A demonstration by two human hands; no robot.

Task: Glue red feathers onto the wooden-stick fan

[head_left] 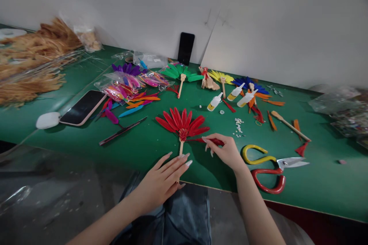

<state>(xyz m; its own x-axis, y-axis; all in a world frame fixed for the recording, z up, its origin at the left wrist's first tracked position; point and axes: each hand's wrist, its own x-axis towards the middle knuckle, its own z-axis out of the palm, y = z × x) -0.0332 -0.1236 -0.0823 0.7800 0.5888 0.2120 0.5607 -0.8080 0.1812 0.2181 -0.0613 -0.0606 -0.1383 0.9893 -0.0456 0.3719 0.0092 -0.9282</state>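
Head view looks down on a green desk (143, 153) strewn with feather craft, and the person sits right at its near edge, jeans (184, 214) showing below. Their left hand (165, 178) lies flat at the desk's edge, fingers (175, 160) spread and straight, resting over the lower end of the thin wooden stick (181, 147) that carries a red fan (182, 122). That fan lies flat on the desk just beyond the fingertips, its feathers splayed away from the person. The right hand (227, 152) sits just to the right of the stick, thumb and forefinger pinching a loose red feather (215, 141) whose far end points toward the base of the red fan, the other fingers loosely curled. Near that wrist, to the right, lie big scissors (271, 168) with one yellow and one red handle loop, blades pointing right. Further back I can see three small white glue bottles (214, 102), a scatter of little white beads (238, 125), and a green fan (181, 72), a yellow fan (221, 77) and a blue fan (250, 83) lying in a row. Off to the left sit clear bags of bright feathers (123, 84), a phone (83, 108) lying face up, a white rounded thing (47, 120) touching its corner, and a heap of straw-coloured plumes (31, 61). Another dark phone (186, 48) leans upright against the wall
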